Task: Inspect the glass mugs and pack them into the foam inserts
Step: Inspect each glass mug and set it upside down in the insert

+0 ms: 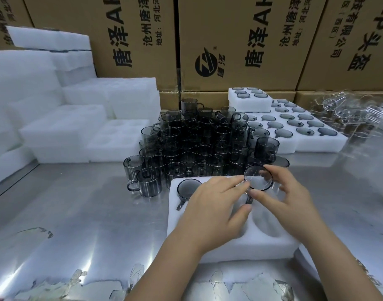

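A white foam insert (247,246) lies on the metal table in front of me. One smoky grey glass mug (187,189) sits in its far left pocket, handle pointing towards me. A second grey mug (259,178) is at the far right pocket, rim up. My right hand (294,198) curls around this mug, thumb near its handle. My left hand (214,211) lies over the insert, and its fingertips touch the mug's left rim. A dense cluster of loose grey mugs (197,144) stands just behind the insert.
Stacks of white foam inserts (66,131) fill the left side. Packed foam trays (305,127) lie at the back right, beside a pile of clear glassware (346,111). Cardboard boxes (240,40) form a wall behind. Torn film (56,285) lies along the near edge.
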